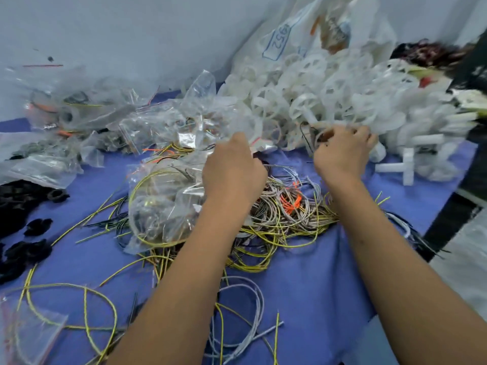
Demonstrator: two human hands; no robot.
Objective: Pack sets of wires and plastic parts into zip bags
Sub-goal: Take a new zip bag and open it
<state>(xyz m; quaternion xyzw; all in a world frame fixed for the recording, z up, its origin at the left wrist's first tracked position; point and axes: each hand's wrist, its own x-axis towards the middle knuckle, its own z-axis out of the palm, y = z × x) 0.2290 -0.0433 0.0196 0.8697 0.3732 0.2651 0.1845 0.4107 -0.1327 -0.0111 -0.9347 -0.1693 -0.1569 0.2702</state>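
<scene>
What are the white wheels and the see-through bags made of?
The white wheels look like moulded plastic: milky, slightly translucent, all one shape with spokes. The bags look like thin, glossy plastic film: clear, crinkled, catching glints of light. Neither can be told for sure from looks alone.

Yellow wires [263, 233] (striped), blue cloth [316, 299].

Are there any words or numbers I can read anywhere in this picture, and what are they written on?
"1952", handwritten in blue ink inside a drawn blue box, turned sideways, on the big white plastic bag behind the white plastic parts.
The orange and brown printed packet in that bag is too blurred to read.
Nothing else is readable.
</scene>
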